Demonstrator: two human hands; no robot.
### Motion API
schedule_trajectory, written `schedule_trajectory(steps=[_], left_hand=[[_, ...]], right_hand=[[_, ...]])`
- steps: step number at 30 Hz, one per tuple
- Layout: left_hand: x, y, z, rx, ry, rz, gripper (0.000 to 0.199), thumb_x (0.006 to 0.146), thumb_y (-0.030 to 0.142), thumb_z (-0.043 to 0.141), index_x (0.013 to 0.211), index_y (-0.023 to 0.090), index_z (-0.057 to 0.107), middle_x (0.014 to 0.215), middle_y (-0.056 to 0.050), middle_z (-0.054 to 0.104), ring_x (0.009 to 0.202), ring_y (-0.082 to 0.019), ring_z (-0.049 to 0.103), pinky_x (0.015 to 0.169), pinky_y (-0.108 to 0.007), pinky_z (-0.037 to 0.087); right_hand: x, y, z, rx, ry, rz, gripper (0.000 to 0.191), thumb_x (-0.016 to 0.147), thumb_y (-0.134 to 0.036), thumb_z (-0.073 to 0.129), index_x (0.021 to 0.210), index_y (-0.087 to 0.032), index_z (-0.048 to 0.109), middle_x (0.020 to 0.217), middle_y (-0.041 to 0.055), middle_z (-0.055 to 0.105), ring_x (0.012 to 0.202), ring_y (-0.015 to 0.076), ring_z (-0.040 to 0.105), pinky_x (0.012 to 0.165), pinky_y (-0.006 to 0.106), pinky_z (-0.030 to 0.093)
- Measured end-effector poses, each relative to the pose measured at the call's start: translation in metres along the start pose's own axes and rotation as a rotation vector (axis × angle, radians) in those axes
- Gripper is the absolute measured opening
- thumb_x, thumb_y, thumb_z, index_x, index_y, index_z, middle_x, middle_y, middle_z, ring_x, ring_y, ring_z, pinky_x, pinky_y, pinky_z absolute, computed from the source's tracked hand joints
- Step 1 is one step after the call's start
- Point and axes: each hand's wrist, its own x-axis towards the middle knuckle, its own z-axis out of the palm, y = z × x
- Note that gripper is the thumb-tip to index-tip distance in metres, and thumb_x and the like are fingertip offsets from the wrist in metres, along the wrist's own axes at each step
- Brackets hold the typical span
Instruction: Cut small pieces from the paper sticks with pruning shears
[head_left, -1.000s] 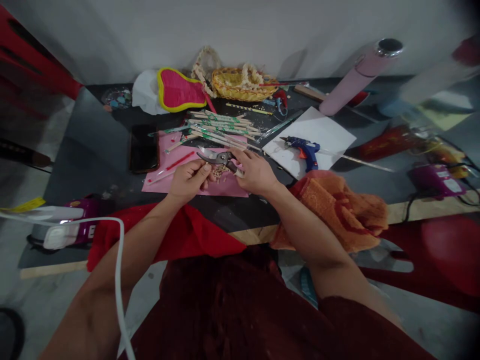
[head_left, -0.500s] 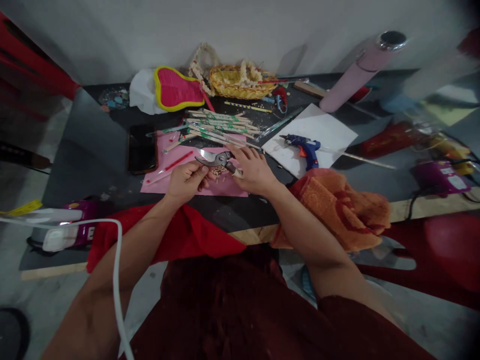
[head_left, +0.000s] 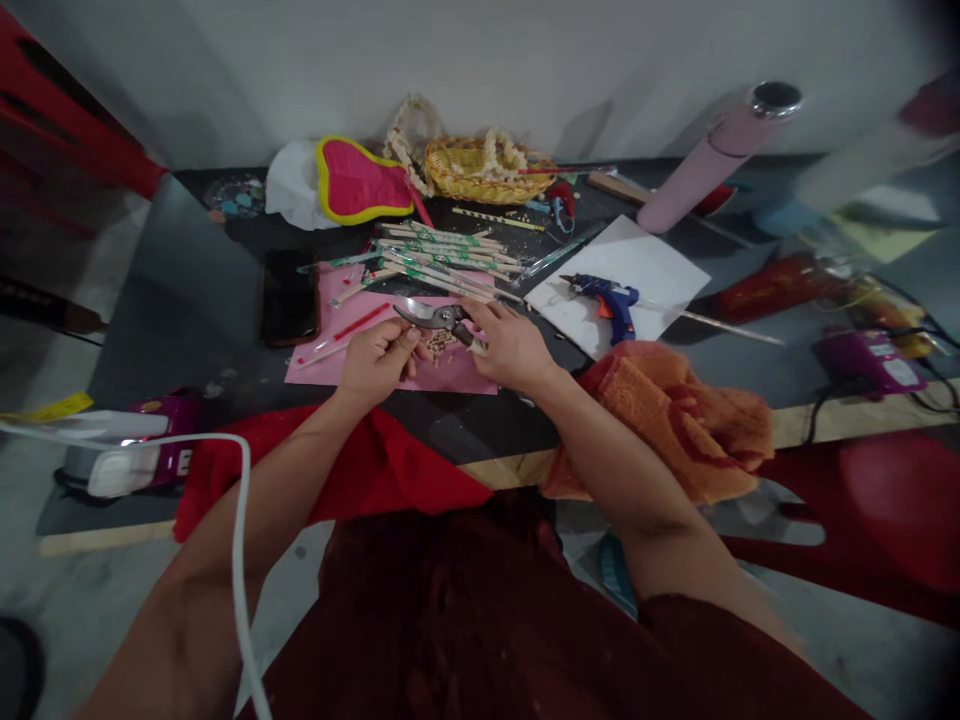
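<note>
My right hand [head_left: 517,346] is wrapped round the handles of a pair of pruning shears [head_left: 442,318], whose blades point left. Close to the blades, my left hand [head_left: 379,362] is closed in a pinch; whatever sits between its fingertips is too small to make out. Under both hands lies a pink sheet [head_left: 315,370]. Small cut wooden pieces [head_left: 444,345] are scattered on it below the shears. Beyond the hands is a pile of thin wooden sticks [head_left: 450,250], some in green-printed wrappers. A red strip [head_left: 361,320] rests on the sheet at the left.
A phone [head_left: 289,298] lies left of the sheet. To the right, a blue glue gun [head_left: 615,305] rests on a white board [head_left: 664,265], near an orange cloth [head_left: 675,420]. Behind stand a wicker basket [head_left: 457,185] and a pink bottle [head_left: 697,165]. A white cable [head_left: 241,540] crosses my left arm.
The view has shifted slightly. My hands keep nearly the same place, with the shears still in the right hand and the left fingers still pinched by the blades.
</note>
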Motion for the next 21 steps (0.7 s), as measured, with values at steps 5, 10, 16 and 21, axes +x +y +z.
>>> schedule_trajectory(steps=[5,10,16,21], left_hand=[[-0.0002,0.0025,0.0017,0.139,0.046,0.035,0.02,0.086,0.028,0.054,0.075,0.014,0.064,0.061,-0.001,0.067,0.044,-0.008,0.056,0.043,-0.017,0.045],[-0.0001,0.0025,0.0023,0.118,0.002,0.016,0.028,0.088,0.028,0.048,0.069,0.014,0.063,0.06,-0.003,0.066,0.042,-0.008,0.056,0.04,-0.018,0.045],[0.0004,0.0037,0.0019,0.091,-0.018,0.002,0.028,0.086,0.032,0.052,0.067,0.014,0.062,0.059,-0.005,0.067,0.042,-0.009,0.057,0.038,-0.017,0.044],[0.0001,0.0024,0.0015,0.057,-0.006,-0.002,0.028,0.087,0.036,0.052,0.074,0.014,0.062,0.072,-0.007,0.072,0.043,-0.008,0.057,0.039,-0.017,0.045]], right_hand=[[-0.0002,0.0004,0.0008,0.011,0.002,0.009,0.062,0.081,-0.029,0.05,0.141,-0.024,0.035,0.133,0.0097,0.053,0.116,0.0297,0.05,0.092,0.045,0.042],[-0.0005,0.0033,-0.0008,-0.016,0.0,-0.02,0.068,0.081,-0.03,0.05,0.145,-0.025,0.028,0.138,0.0092,0.047,0.12,0.0314,0.045,0.093,0.048,0.041],[0.0,0.005,-0.0021,-0.015,-0.002,-0.028,0.066,0.082,-0.031,0.049,0.144,-0.025,0.031,0.137,0.0096,0.049,0.119,0.0314,0.047,0.093,0.047,0.04],[-0.0001,0.0031,-0.0004,0.01,0.011,-0.036,0.061,0.081,-0.028,0.049,0.141,-0.023,0.037,0.131,0.0097,0.054,0.114,0.0284,0.052,0.092,0.041,0.042]])
